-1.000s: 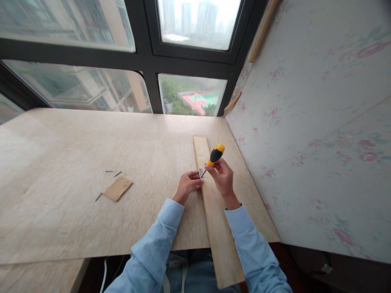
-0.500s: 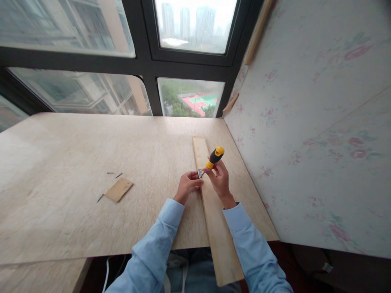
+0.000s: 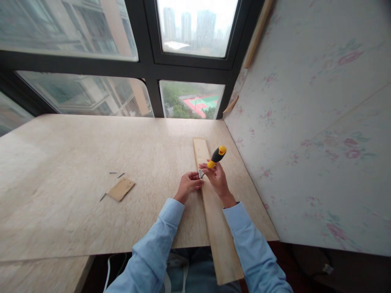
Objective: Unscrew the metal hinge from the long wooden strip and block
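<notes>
A long pale wooden plank [image 3: 215,228] lies on the beige marble-patterned table [image 3: 76,154] and overhangs its near edge. My right hand [image 3: 217,179] grips a yellow-and-black screwdriver [image 3: 216,156], handle tilted up and to the right, tip down at a small metal bracket [image 3: 200,173] on the plank's left edge. My left hand [image 3: 187,185] pinches that bracket and holds it against the plank. The screwdriver's tip is hidden between my fingers.
A small rectangular piece of thin wood [image 3: 121,189] lies left of centre, with a few loose screws [image 3: 117,174] around it. A floral-papered wall [image 3: 305,122] closes the right side. Dark-framed windows [image 3: 146,65] stand behind the table.
The screwdriver handle has twisted slightly in my right hand and the fingers have shifted along it. My left hand stays at the bracket. The view has tipped a little.
</notes>
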A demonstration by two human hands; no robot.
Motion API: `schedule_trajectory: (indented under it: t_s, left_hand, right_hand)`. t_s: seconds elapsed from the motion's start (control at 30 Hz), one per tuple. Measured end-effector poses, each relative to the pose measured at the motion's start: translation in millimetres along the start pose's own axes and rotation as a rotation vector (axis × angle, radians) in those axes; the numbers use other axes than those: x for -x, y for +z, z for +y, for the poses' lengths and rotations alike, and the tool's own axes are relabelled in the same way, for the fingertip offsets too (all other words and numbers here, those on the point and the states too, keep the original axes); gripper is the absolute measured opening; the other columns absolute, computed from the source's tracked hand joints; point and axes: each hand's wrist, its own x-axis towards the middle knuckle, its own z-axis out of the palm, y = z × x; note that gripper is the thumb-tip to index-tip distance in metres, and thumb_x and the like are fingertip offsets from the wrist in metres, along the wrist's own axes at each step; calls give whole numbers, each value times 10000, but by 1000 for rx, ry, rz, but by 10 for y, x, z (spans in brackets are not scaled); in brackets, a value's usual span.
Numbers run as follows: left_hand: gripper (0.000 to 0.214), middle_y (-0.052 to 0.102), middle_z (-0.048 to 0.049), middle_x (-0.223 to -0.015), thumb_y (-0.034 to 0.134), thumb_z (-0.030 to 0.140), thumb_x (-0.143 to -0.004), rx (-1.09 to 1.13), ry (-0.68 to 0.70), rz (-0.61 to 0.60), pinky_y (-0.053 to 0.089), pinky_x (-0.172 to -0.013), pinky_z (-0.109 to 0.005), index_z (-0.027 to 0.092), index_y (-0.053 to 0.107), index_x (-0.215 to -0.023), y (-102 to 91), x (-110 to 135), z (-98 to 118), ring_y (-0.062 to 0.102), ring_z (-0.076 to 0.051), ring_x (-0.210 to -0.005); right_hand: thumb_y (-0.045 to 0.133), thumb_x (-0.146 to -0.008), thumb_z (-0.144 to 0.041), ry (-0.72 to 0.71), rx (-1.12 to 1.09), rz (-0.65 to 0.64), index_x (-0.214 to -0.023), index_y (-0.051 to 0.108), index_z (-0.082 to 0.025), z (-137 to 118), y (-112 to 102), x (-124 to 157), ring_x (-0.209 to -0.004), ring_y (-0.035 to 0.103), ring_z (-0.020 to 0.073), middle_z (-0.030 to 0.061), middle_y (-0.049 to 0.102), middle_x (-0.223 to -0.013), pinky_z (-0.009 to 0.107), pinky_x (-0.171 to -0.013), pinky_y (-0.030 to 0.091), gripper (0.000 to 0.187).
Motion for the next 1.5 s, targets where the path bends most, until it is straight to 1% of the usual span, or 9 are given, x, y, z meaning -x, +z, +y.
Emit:
schedule_trajectory:
  t_s: [0.27, 0.43, 0.73, 0.83, 0.97, 1.03, 1.2, 1.37, 1.5]
  left_hand:
    - [465, 700, -59, -854, 828, 161, -507, 7, 3, -7, 495, -576, -226, 134, 674, -945, -8, 5, -2, 645, -147, -705]
    - [495, 700, -59, -861, 842, 170, -490, 5, -2, 6, 495, -574, -231, 134, 664, -951, -4, 0, -2, 645, -150, -703]
    - [485, 695, -73, -881, 828, 180, -533, -15, 12, -9, 492, -576, -231, 126, 642, -977, -15, -8, -27, 645, -155, -723]
    - [519, 693, -73, -883, 830, 176, -534, -16, 2, 1, 500, -582, -237, 125, 628, -1009, -19, -14, -37, 647, -158, -724]
    - [565, 694, -81, -906, 847, 188, -515, -25, -9, 6, 509, -593, -248, 128, 617, -1028, -30, -40, -60, 656, -172, -748]
    - [565, 693, -85, -912, 849, 186, -512, -28, -5, 9, 513, -597, -252, 129, 619, -1025, -36, -50, -74, 658, -176, -755]
    - [543, 693, -81, -908, 834, 160, -534, -28, 20, 14, 514, -594, -243, 129, 622, -1034, -40, -45, -90, 656, -172, -760]
    - [514, 683, -56, -855, 821, 142, -541, -11, 23, 16, 503, -571, -229, 128, 622, -1015, -31, -30, -80, 644, -155, -729]
    - [509, 681, -52, -841, 815, 128, -538, -3, 26, 16, 496, -561, -227, 127, 615, -1006, -28, -28, -83, 640, -149, -705]
  right_hand:
    - [726, -748, -392, 20, 257, 131, -1016, 674, -216, 41, -76, 27, -753, 694, 192, 15, 730, -831, 346, -763, 566, 325]
    - [625, -844, -372, -12, 321, 54, -926, 677, -213, -50, -61, 38, -829, 704, 202, 32, 749, -887, 346, -814, 547, 186]
    - [533, -888, -428, -96, 234, -65, -1251, 431, -235, -71, 0, 40, -1035, 633, 205, 105, 599, -1204, 383, -878, 526, 423]
    - [489, -891, -500, -202, 407, 27, -1263, 431, -222, -247, -54, -27, -1048, 593, 229, 123, 553, -1199, 377, -836, 522, 469]
    - [304, -939, -559, -299, 754, 123, -1309, 418, -172, -754, -171, -195, -974, 592, 236, 146, 578, -1152, 349, -769, 494, 547]
    - [233, -958, -555, -265, 975, 48, -1206, 516, -169, -1045, -207, -288, -885, 617, 225, 118, 650, -1001, 311, -711, 463, 540]
    - [345, -924, -595, -92, 1410, -71, -911, 624, -168, -1525, -178, -466, -626, 599, 207, 70, 646, -672, 271, -540, 336, 511]
    - [399, -947, -299, -148, 1364, -421, -963, 604, -173, -1669, -226, -580, -773, 617, 201, 83, 676, -854, 290, -682, 420, 241]
    - [395, -871, -104, -253, 1169, -709, -1051, 582, -191, -1725, -331, -574, -1035, 590, 188, 80, 636, -1099, 317, -919, 431, 273]
